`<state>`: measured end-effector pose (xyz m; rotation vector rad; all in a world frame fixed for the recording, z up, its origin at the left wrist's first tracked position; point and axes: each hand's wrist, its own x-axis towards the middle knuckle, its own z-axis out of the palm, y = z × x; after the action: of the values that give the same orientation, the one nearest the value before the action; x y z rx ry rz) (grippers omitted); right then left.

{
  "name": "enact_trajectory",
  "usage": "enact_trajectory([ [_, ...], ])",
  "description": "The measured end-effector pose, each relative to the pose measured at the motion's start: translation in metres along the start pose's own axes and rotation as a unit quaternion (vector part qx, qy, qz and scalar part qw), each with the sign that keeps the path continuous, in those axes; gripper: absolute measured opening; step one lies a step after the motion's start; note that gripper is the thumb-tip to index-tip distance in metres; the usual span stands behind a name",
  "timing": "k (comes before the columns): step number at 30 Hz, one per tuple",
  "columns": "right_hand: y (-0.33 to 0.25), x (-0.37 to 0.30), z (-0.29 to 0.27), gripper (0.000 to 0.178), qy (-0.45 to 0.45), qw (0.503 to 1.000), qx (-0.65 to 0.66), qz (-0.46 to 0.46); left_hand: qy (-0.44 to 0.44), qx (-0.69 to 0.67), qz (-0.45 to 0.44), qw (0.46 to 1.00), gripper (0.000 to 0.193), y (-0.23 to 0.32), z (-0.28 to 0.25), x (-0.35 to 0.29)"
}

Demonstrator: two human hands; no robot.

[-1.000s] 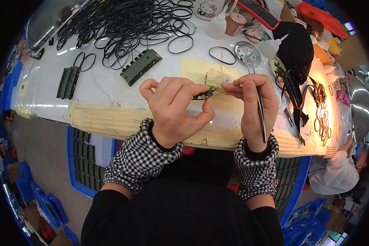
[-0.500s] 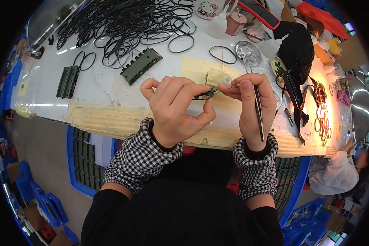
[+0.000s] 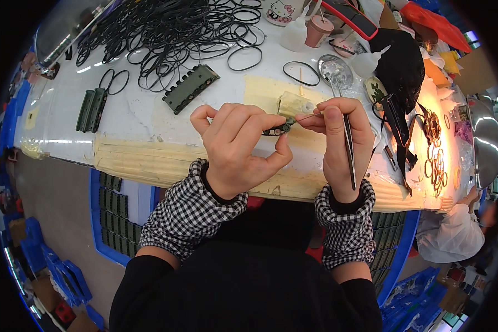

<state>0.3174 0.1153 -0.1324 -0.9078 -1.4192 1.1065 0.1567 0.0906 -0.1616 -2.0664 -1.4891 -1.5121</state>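
Counter (image 3: 138,123), far side: white cartoon-print cup (image 3: 279,13); pink cup (image 3: 319,31) to its right; white squeeze bottle (image 3: 293,38), just nearer. Far right: black mesh cloth (image 3: 399,62); red bag (image 3: 437,26). Right: person in white (image 3: 451,235). Floor (image 3: 52,191), near left: blue plastic bins (image 3: 62,276).

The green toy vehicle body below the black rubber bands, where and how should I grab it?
Probably pinch the green toy vehicle body by its long edges, mid-length, coming from the near side: it lies slantwise, longer than wide, and black rubber bands lie beyond its far side.
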Motion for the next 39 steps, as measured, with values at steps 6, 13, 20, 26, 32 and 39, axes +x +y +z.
enact_trajectory([
  [6, 0.001, 0.001, -0.005, 0.013, 0.061, 0.998, -0.002, -0.016, -0.002, 0.001, -0.001, 1.0, 0.022, -0.001, 0.0, -0.001],
  [13, 0.013, 0.014, -0.014, 0.006, 0.099, 0.893, -0.368, -0.238, 0.002, 0.001, -0.005, 1.0, 0.022, 0.0, -0.001, -0.001],
  [20, 0.004, 0.004, -0.013, 0.024, 0.086, 0.9, -0.385, -0.185, 0.0, 0.007, -0.012, 1.0, 0.025, 0.001, -0.004, 0.0],
  [26, -0.019, -0.029, -0.003, 0.029, -0.017, 0.986, -0.16, -0.034, 0.025, 0.011, -0.009, 1.0, 0.023, -0.001, -0.002, -0.001],
  [32, -0.005, -0.023, -0.005, 0.016, -0.019, 0.986, -0.12, -0.111, 0.028, 0.01, -0.006, 1.0, 0.023, -0.001, 0.0, -0.002],
  [39, -0.006, -0.017, -0.004, 0.015, -0.045, 0.972, -0.163, -0.165, 0.02, 0.01, 0.001, 1.0, 0.023, -0.002, -0.001, -0.002],
])
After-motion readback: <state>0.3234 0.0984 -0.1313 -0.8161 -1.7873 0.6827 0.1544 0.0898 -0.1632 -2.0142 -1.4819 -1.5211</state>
